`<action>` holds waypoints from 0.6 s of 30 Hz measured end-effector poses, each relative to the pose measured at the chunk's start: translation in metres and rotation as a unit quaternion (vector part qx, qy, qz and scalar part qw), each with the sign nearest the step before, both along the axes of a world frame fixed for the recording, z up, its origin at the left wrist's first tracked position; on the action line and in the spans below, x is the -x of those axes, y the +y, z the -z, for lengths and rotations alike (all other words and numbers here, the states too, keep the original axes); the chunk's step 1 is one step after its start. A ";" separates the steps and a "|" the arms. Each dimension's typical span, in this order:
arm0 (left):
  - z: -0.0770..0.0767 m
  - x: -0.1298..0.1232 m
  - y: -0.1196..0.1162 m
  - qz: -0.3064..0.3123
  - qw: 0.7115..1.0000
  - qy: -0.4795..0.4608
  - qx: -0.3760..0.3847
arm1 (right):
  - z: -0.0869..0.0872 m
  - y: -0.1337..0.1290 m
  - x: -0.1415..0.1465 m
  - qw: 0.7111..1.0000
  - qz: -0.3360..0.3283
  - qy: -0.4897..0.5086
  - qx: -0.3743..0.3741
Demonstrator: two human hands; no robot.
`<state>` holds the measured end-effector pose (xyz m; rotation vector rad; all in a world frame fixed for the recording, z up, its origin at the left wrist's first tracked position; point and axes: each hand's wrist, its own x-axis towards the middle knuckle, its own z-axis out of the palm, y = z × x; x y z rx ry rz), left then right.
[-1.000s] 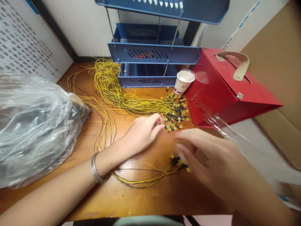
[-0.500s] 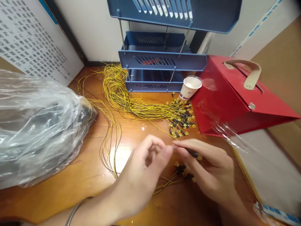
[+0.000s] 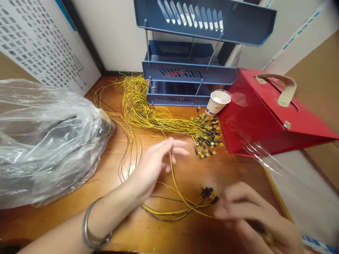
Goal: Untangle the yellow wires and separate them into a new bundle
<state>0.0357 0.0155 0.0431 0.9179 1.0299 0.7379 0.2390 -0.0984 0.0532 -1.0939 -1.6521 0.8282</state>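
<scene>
My left hand (image 3: pixel 159 155) is above the middle of the wooden table, its fingers loosely stretched to the right. A yellow wire (image 3: pixel 173 176) runs past its thumb and fingers; I cannot tell whether they touch it. At the lower right my right hand (image 3: pixel 254 215), blurred by motion, is closed around a yellow cable with a dark connector end (image 3: pixel 261 229), partly hidden by the fingers. Between the hands lies a small bunch of yellow and black cables (image 3: pixel 169 212), whose black connectors (image 3: pixel 208 193) sit close to my right fingertips.
Behind lies a large bundle of yellow cables (image 3: pixel 159 120) with connector ends at its right. A blue tiered tray (image 3: pixel 189 72), a paper cup (image 3: pixel 217 102) and a red bag (image 3: pixel 254 116) stand at the back and right. A clear plastic bag (image 3: pixel 53 148) bulges at left.
My hands have moved apart: the left slightly left and up with fingers straighter, the right down and to the right with the cable. The small bunch between them now shows more fully.
</scene>
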 end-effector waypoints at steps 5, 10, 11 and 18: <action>-0.011 -0.003 -0.023 0.139 0.978 0.069 -0.140 | 0.000 0.020 0.035 0.993 0.062 0.018 0.098; -0.020 -0.003 -0.022 0.196 0.971 0.048 -0.130 | -0.004 0.034 0.057 0.971 -0.007 0.119 0.209; -0.018 -0.001 -0.021 0.192 0.976 0.028 -0.101 | -0.002 0.035 0.058 0.964 -0.007 0.135 0.227; 0.001 0.011 0.005 -0.030 0.991 -0.059 0.120 | 0.004 0.033 0.058 0.927 0.010 0.248 0.282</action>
